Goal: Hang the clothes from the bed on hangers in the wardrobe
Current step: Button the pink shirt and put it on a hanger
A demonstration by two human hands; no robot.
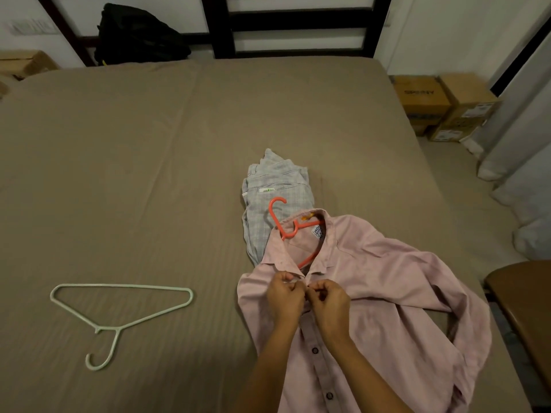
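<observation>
A pink button-up shirt lies face up on the bed at the lower right. An orange hanger sits inside its collar, the hook sticking out over folded grey checked trousers. My left hand and my right hand meet just below the collar, each pinching an edge of the shirt's front placket near the top button. A pale green hanger lies flat on the sheet to the left, apart from both hands.
A black bag rests against the dark headboard frame. Cardboard boxes stand on the floor right of the bed. A brown chair or table edge juts in at the right. White curtains hang at far right.
</observation>
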